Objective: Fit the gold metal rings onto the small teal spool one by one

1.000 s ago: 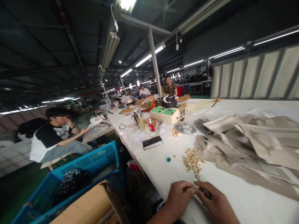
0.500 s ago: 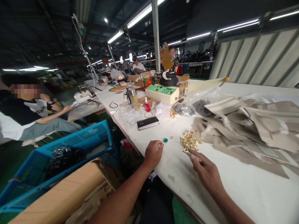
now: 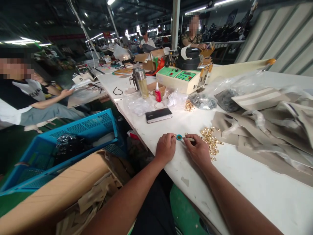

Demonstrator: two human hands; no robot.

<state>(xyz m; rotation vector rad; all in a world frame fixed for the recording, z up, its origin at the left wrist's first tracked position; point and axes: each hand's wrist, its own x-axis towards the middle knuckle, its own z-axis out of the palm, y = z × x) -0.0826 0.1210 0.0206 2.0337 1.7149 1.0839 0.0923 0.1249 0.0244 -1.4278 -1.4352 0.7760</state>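
Observation:
On the white table, my left hand (image 3: 166, 147) is closed, with a small gold metal piece (image 3: 174, 135) pinched at its fingertips. My right hand (image 3: 198, 150) grips a thin tool with a pale handle (image 3: 190, 139). The tool's tip points left into a small round blue cap (image 3: 179, 137) with something dark yellowish inside, between my two hands. To the right of my right hand lies a loose pile of gold metal fittings (image 3: 210, 139).
Behind my hands lie a black notebook (image 3: 158, 115), a red bottle (image 3: 157, 94) and a flask (image 3: 141, 83). A green-topped machine (image 3: 179, 76) stands farther back. Taupe panels (image 3: 271, 137) cover the right side. A blue crate (image 3: 80, 125) and cardboard box (image 3: 80, 186) are left. A person (image 3: 31, 88) sits there.
My right hand has moved left with the tool, from beside the gold pile to the blue cap. My left hand stays close to the cap. The head view has tilted down.

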